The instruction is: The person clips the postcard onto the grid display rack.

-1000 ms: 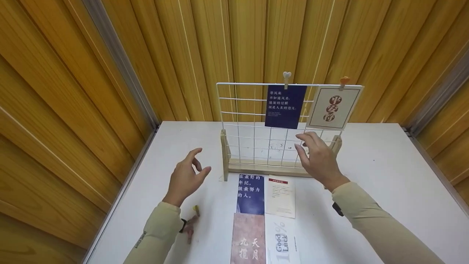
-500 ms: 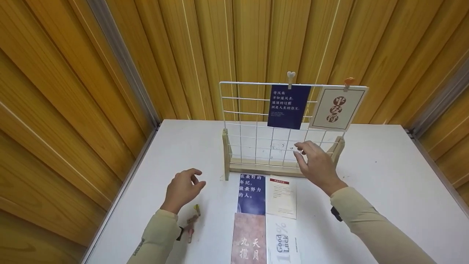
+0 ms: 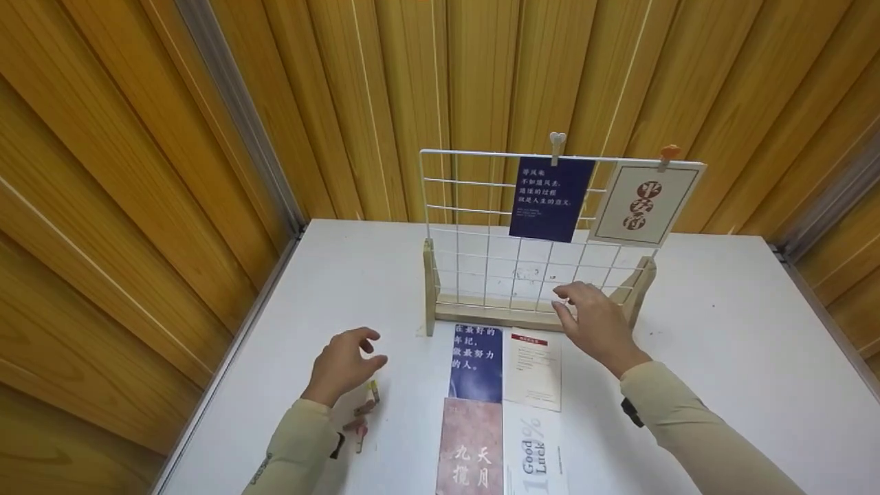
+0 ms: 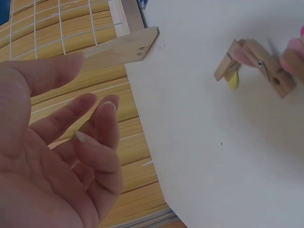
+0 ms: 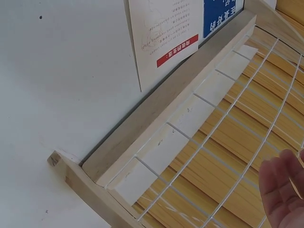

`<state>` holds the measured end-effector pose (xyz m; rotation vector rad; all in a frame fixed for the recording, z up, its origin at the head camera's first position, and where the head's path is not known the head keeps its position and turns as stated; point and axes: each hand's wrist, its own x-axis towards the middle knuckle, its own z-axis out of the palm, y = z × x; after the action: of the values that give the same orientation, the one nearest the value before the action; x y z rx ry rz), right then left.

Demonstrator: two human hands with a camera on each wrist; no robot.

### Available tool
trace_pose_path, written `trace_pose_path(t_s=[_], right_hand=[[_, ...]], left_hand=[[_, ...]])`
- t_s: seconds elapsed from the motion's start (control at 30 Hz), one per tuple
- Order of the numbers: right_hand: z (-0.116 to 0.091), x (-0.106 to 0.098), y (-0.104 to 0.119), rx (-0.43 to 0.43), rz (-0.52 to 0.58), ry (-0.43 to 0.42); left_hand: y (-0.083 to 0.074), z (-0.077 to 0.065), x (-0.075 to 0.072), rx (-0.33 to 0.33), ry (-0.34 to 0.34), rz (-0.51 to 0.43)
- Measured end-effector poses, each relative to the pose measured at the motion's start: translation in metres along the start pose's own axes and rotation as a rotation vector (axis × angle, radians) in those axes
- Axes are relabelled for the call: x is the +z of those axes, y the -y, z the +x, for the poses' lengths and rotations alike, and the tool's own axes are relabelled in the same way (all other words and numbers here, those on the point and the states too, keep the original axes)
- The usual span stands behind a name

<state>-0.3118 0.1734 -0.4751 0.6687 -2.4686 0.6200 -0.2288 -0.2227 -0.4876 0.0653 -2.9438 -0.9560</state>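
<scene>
My left hand [image 3: 342, 364] hovers over the table's left part, fingers loosely bent and holding nothing. Close by it lie several wooden clothespins [image 4: 263, 66] with coloured tops. In front of the white wire grid [image 3: 474, 180], my right hand [image 3: 597, 326] hangs with relaxed fingers and nothing in them. A dark blue card [image 3: 552, 199] hangs from the grid's top wire by a clothespin with a white heart [image 3: 557, 148]. To its right a cream card [image 3: 646, 205] with red characters hangs by a clothespin with an orange top [image 3: 668, 157].
The grid stands in a wooden base [image 3: 498, 315]. Before it lie a blue card [image 3: 476, 378], a cream card with a red strip [image 3: 543, 385], a reddish-brown card [image 3: 471, 430] and a white "Good Luck" card [image 3: 550, 474]. Wood-patterned panels [image 3: 474, 69] wall the table's back and left.
Both hands have come down from higher up, the right one away from the hanging cards and the left one closer to the clothespins. The head view has shifted slightly.
</scene>
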Motion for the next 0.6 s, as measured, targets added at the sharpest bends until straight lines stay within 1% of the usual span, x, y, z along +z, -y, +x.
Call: trace_pose_path(t_s=[0.23,0.4,0.6], right_hand=[[-0.006,0.009,0.000,0.046,0.008,0.060],[-0.010,0.016,0.000,0.075,0.018,0.096],[-0.012,0.020,-0.003,0.161,0.046,0.215]], left_hand=[[0.008,-0.005,0.005,-0.039,0.030,-0.004],[0.014,-0.011,0.009,-0.064,0.040,-0.012],[0.019,-0.013,0.013,-0.092,0.051,-0.026]])
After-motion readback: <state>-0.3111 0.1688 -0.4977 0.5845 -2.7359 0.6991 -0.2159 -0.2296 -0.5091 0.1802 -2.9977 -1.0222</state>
